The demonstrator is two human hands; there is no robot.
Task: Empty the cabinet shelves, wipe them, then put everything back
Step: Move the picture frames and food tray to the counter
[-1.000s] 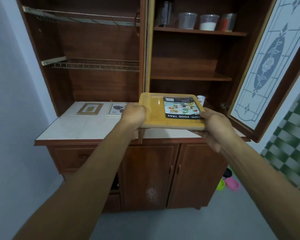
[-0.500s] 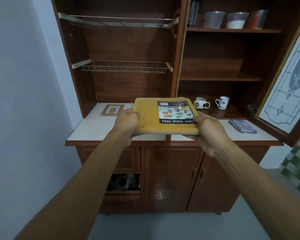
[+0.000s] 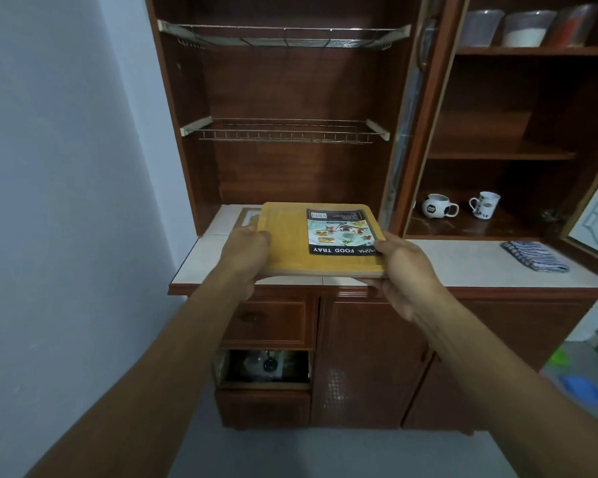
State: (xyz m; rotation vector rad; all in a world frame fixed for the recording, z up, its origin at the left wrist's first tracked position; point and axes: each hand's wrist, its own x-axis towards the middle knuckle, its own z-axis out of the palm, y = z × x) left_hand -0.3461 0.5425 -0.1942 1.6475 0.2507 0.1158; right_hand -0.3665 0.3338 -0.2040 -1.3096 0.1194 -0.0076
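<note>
Leftward the wooden food tray (image 3: 290, 243) has travelled since half a second ago: then it hung before the cabinet's centre post, and it is now wholly in front of the left bay, covering most of the small picture frame (image 3: 248, 215) that then lay in plain sight on the counter. Both hands have hold of it. The left hand (image 3: 246, 250) grips the left edge, thumb on top and fingers tucked out of sight below. The right hand (image 3: 404, 267) clasps the near right corner, thumb resting by the corner of the printed label (image 3: 340, 231) and fingers curled under the board. The tray is held roughly level, just above the front part of the tiled counter (image 3: 463, 263), label upward and reading "FOOD TRAY" upside down to the wearer.

Behind it the left bay holds two wire racks, the lower rack (image 3: 283, 131) and the upper rack (image 3: 283, 36), both bare. Right of the centre post (image 3: 415, 132), on the lowest wooden shelf, stand a football mug (image 3: 437, 205) and, a little apart from it, a patterned white mug (image 3: 484, 205). A folded striped cloth (image 3: 535, 257) lies on the counter at the far right, beside the open glass door (image 3: 594, 215). Three clear containers (image 3: 525, 27) sit on the top right shelf. Below the counter are a closed drawer (image 3: 270, 320) and, under it, an open dark compartment (image 3: 265, 365). A pale wall (image 3: 66, 167) fills the left side
</note>
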